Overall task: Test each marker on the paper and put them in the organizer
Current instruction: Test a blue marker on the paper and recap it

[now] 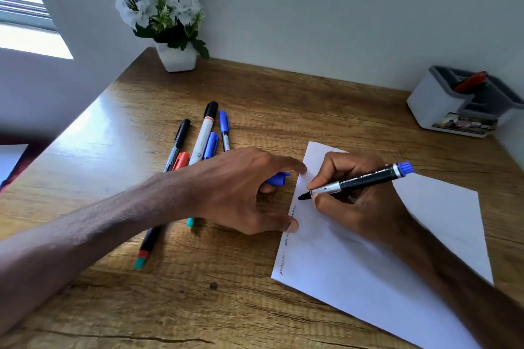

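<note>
My right hand [360,204] grips an uncapped blue marker [365,180], and its dark tip touches the left edge of the white paper [368,269]. Short red, dark and blue scribbles run along that edge. My left hand [241,190] rests its forefinger and thumb on the paper's edge, while its curled fingers hold the marker's blue cap [279,178]. Several capped markers [205,130] lie in a loose bunch on the table to the left, partly hidden under my left arm. The white organizer [436,108] stands at the back right with a red marker [470,82] in it.
A white pot of white flowers [175,59] stands at the back left corner of the wooden table [198,306]. Walls close the table off at the back and on the right. A window is at the far left.
</note>
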